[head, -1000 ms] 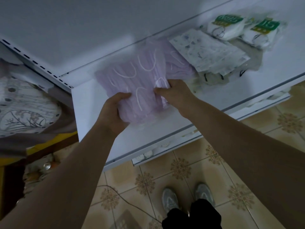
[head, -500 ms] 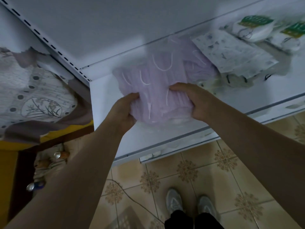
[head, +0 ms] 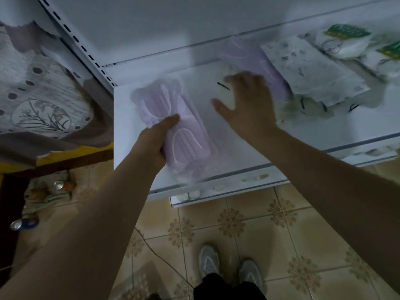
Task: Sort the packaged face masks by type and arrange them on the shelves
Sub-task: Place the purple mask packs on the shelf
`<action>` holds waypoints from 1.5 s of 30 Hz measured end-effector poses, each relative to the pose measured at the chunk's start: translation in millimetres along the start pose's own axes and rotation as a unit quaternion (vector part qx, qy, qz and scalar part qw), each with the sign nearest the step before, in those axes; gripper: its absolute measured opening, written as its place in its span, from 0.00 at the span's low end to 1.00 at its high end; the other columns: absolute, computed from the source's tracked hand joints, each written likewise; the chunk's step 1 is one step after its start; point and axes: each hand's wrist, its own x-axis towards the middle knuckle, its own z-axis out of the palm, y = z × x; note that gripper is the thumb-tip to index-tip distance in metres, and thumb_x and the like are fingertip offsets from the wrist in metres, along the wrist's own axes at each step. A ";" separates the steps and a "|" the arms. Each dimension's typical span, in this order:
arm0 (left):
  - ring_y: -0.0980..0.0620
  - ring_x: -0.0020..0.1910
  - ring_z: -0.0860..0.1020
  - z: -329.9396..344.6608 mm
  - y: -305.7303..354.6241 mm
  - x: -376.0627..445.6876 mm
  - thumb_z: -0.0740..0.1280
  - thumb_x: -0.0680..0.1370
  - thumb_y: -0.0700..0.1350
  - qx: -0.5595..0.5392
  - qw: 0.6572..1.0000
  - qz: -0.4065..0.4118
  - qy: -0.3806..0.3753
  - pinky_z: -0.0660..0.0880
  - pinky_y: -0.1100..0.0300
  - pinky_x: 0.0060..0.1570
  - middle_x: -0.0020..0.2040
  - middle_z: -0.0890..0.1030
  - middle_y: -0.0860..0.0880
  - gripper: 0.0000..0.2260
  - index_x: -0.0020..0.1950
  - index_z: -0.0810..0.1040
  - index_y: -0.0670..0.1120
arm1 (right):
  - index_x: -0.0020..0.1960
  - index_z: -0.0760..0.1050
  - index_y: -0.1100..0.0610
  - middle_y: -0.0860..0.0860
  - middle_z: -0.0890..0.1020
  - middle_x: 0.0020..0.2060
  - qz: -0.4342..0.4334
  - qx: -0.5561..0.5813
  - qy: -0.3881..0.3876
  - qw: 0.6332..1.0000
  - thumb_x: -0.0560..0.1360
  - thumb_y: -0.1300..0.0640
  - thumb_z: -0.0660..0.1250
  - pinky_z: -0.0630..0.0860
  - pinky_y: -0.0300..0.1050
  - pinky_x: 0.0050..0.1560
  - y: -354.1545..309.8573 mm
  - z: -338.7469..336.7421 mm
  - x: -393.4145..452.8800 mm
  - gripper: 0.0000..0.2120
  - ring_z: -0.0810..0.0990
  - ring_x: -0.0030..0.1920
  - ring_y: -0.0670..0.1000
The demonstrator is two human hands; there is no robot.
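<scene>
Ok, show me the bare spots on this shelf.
Bare shelf lies between the left hand's purple pack and the right hand, forward to the front edge. Right of that, packs crowd together.

On the shelf (head: pixel 216 135), the mask pack (head: pixel 173 124) under the left hand (head: pixel 154 141) lies at the left end, reaching to the shelf's front edge. To its right, toward the back of the shelf, the right hand (head: pixel 246 105) rests on a flat pack (head: pixel 227 96), with a second mask pack (head: pixel 255 61) just behind and right of that hand. Further right along the shelf lie the printed packs (head: pixel 311 70), then the bagged masks (head: pixel 344 42) at the far right rear; a lower shelf (head: pixel 227 195) juts out below the front edge.
</scene>
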 end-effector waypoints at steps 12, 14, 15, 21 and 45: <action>0.49 0.39 0.86 56.2 -9.1 5.6 0.71 0.79 0.47 -0.014 0.999 0.013 -0.032 0.83 0.55 0.39 0.46 0.86 0.46 0.15 0.62 0.78 0.42 | 0.47 0.77 0.55 0.55 0.79 0.49 0.130 -0.066 0.056 0.988 0.75 0.43 0.68 0.69 0.51 0.48 41.0 -26.4 25.2 0.14 0.75 0.55 0.59; 0.49 0.39 0.86 62.6 -12.8 4.7 0.70 0.80 0.47 -0.032 0.999 0.009 -0.039 0.83 0.55 0.37 0.47 0.86 0.46 0.15 0.63 0.78 0.42 | 0.47 0.75 0.56 0.54 0.79 0.48 0.136 -0.034 0.045 0.989 0.72 0.40 0.70 0.71 0.50 0.47 37.6 -21.3 22.8 0.19 0.76 0.52 0.58; 0.49 0.41 0.86 64.5 -14.1 4.5 0.70 0.80 0.47 -0.041 0.998 0.009 -0.044 0.83 0.55 0.38 0.49 0.86 0.46 0.15 0.64 0.77 0.42 | 0.47 0.75 0.56 0.54 0.80 0.47 0.134 -0.023 0.030 0.990 0.72 0.38 0.70 0.72 0.50 0.45 36.7 -18.8 20.0 0.21 0.77 0.50 0.57; 0.43 0.59 0.83 72.0 -20.0 1.2 0.68 0.81 0.47 -0.064 0.995 0.027 -0.076 0.79 0.46 0.59 0.62 0.82 0.42 0.20 0.70 0.74 0.40 | 0.71 0.65 0.61 0.60 0.71 0.68 0.001 -0.063 -0.180 0.982 0.76 0.45 0.68 0.69 0.51 0.57 47.0 -15.4 7.3 0.31 0.70 0.65 0.60; 0.46 0.58 0.83 54.0 -28.0 -11.7 0.62 0.80 0.61 -0.105 0.985 -0.014 -0.140 0.81 0.51 0.56 0.60 0.84 0.44 0.25 0.68 0.76 0.46 | 0.69 0.73 0.57 0.57 0.76 0.67 -0.114 0.110 -0.141 0.977 0.79 0.50 0.64 0.71 0.51 0.63 25.7 -27.1 -38.6 0.20 0.76 0.63 0.60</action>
